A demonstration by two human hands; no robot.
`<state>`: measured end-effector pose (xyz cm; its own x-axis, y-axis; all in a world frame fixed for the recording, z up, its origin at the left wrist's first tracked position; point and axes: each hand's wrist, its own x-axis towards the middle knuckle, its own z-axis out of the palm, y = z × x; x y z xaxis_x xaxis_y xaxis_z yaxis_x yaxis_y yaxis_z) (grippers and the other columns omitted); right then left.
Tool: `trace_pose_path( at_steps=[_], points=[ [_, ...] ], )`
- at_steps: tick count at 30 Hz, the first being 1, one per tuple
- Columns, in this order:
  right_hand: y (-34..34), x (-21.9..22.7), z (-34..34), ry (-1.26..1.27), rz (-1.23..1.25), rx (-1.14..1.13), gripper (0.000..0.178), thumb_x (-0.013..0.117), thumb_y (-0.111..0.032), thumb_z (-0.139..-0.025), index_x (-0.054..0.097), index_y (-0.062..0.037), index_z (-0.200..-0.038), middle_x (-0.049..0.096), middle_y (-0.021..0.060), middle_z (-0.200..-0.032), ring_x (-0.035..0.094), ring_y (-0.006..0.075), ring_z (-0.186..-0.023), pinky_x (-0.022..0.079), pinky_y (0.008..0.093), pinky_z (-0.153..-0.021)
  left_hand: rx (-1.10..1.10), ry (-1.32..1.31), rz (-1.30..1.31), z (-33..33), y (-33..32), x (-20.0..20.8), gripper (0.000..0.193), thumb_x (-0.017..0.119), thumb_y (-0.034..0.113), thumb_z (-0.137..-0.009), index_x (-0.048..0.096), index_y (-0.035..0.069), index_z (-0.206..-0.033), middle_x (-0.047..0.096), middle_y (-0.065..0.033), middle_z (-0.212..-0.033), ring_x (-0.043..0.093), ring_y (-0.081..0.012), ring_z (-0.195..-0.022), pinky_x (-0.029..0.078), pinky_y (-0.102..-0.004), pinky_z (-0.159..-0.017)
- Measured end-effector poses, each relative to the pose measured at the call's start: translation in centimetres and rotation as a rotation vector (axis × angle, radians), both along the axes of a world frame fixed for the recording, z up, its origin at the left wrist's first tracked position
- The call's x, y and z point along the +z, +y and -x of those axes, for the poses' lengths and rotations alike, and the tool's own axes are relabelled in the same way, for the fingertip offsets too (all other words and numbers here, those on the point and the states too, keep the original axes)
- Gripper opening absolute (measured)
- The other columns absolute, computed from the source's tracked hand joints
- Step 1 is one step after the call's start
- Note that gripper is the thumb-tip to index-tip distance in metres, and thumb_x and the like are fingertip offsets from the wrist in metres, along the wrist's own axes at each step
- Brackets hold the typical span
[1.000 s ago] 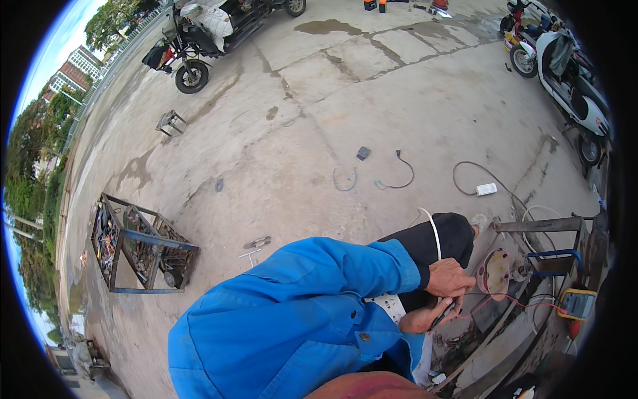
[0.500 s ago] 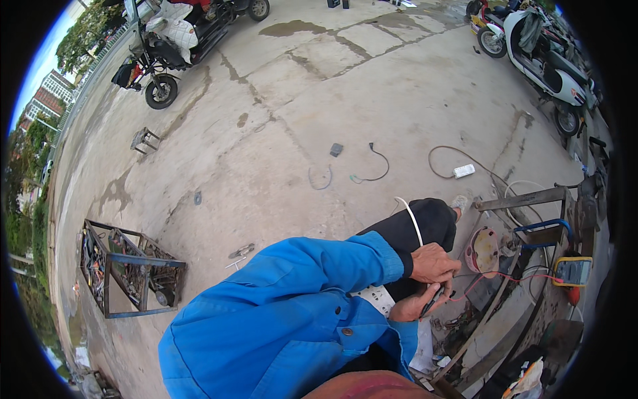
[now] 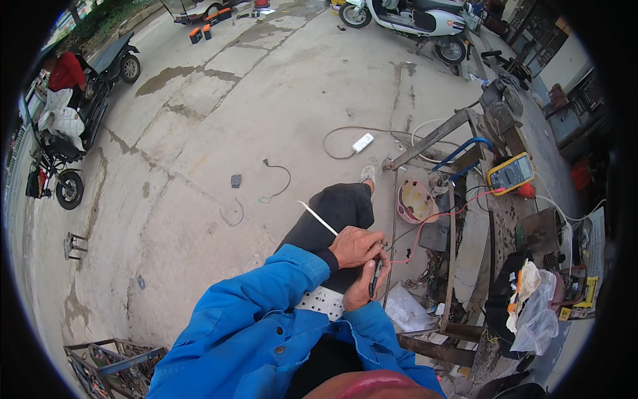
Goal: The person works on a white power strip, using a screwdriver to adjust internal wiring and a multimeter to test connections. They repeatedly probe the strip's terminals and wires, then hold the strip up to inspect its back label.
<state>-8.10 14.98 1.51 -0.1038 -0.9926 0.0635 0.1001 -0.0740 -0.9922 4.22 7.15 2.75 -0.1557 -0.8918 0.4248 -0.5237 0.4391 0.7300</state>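
My two hands meet over my dark trouser leg. My left hand is closed on a white cable, whose free length sticks out past my knee. Just below it, my right hand is closed round a slim black test probe. A red lead and a thin black lead run from my fingers to a yellow multimeter on the bench at right. The cable's end and the probe tips are hidden between my fingers.
A round pinkish tub stands beyond my hands, beside a rusty metal frame. A white power strip and a loose black cord lie on the concrete. Plastic bags hang at right. Scooters and a seated person are farther off.
My view has turned to the right, so the multimeter and bench show more fully. Both hands stay together, still holding the cable and probe.
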Motion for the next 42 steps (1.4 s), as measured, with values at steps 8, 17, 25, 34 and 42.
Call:
trace_pose_path(
  at_steps=[8,17,25,34,42],
  points=[
    [0.4,-0.4,0.4,-0.038,-0.028,-0.013,0.049,0.052,-0.025,-0.118,0.043,0.0039,-0.157,0.057,0.0222,-0.150,0.055,0.0294,-0.142,0.040,0.0434,-0.124,0.058,0.107,0.061,0.1,0.5,1.5,0.011,0.068,0.010,-0.096,0.072,0.008,-0.106,0.076,-0.0119,-0.081,0.075,-0.0333,-0.071,0.059,-0.0432,-0.065],
    [0.9,-0.4,0.0,-0.056,-0.044,0.048,0.041,0.062,-0.015,-0.114,0.050,0.0030,-0.150,0.060,0.0179,-0.143,0.059,0.0267,-0.134,0.045,0.0420,-0.119,0.068,0.141,0.112,-0.5,1.8,2.4,0.009,0.066,0.005,-0.096,0.073,0.006,-0.101,0.077,-0.0132,-0.088,0.076,-0.0338,-0.074,0.061,-0.0418,-0.067],
    [1.4,0.1,-0.2,0.118,-0.052,0.087,0.043,0.064,-0.020,-0.114,0.051,0.0007,-0.149,0.060,0.0162,-0.144,0.059,0.0247,-0.135,0.046,0.0389,-0.118,0.070,0.141,0.105,-1.1,2.8,2.4,0.008,0.066,0.007,-0.097,0.072,0.005,-0.101,0.076,-0.0144,-0.088,0.076,-0.0356,-0.075,0.061,-0.0427,-0.068],
    [0.6,0.1,-0.5,0.111,-0.032,0.067,0.044,0.067,-0.017,-0.112,0.050,-0.0001,-0.150,0.060,0.0169,-0.142,0.060,0.0264,-0.134,0.046,0.0399,-0.118,0.080,0.149,0.073,-1.2,2.0,2.0,0.007,0.066,0.008,-0.100,0.072,0.005,-0.102,0.076,-0.0147,-0.086,0.076,-0.0353,-0.075,0.061,-0.0428,-0.067],
    [0.1,-0.9,-0.4,0.051,-0.068,0.104,0.051,0.074,-0.009,-0.108,0.048,-0.0012,-0.152,0.060,0.0169,-0.144,0.060,0.0261,-0.136,0.048,0.0410,-0.118,0.104,0.135,0.074,-1.3,0.8,1.4,0.007,0.067,0.007,-0.100,0.073,0.006,-0.104,0.075,-0.0132,-0.082,0.076,-0.0320,-0.071,0.060,-0.0408,-0.064]
  ],
)
